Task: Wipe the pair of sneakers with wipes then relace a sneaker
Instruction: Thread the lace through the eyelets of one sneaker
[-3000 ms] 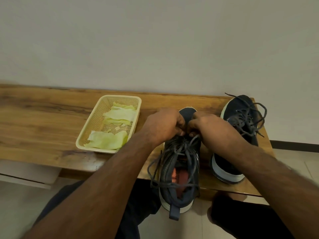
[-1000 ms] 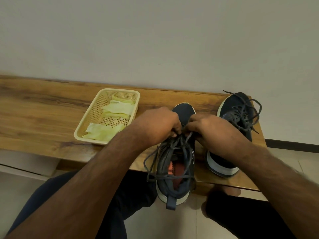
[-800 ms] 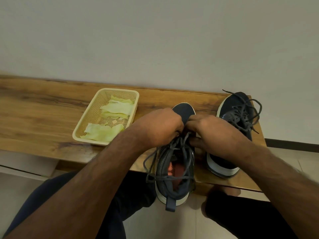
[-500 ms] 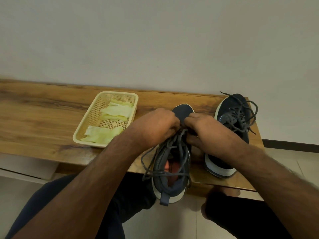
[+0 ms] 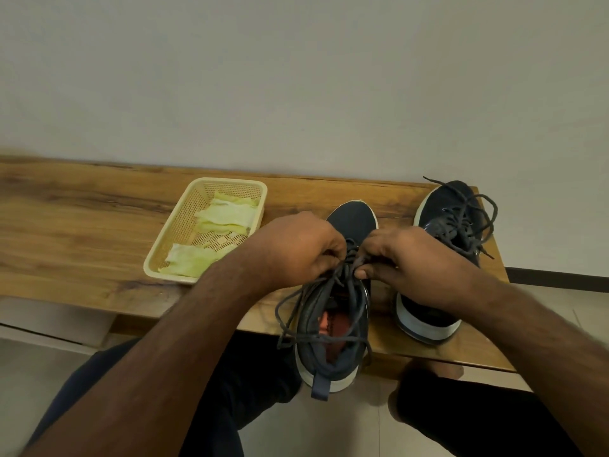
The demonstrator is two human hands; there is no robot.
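Note:
A dark navy sneaker [image 5: 333,341] with a white sole and orange insole lies on the wooden bench [image 5: 82,232], its heel hanging over the front edge. Its grey lace [image 5: 349,268] is loose, with loops trailing over both sides. My left hand [image 5: 296,249] and my right hand [image 5: 405,258] meet over the tongue, each pinching a part of the lace. The eyelets under my fingers are hidden. The second navy sneaker [image 5: 441,225] stands to the right, its laces loosely tangled on top.
A cream plastic basket [image 5: 171,245] holding crumpled yellow-green wipes [image 5: 227,216] sits left of the sneakers. A plain wall runs behind the bench. The bench ends just right of the second sneaker. My dark-trousered legs are below the front edge.
Both hands stay pinched on the lace over the tongue, with small finger shifts. The view has drifted slightly; the sneakers and basket have not moved on the bench.

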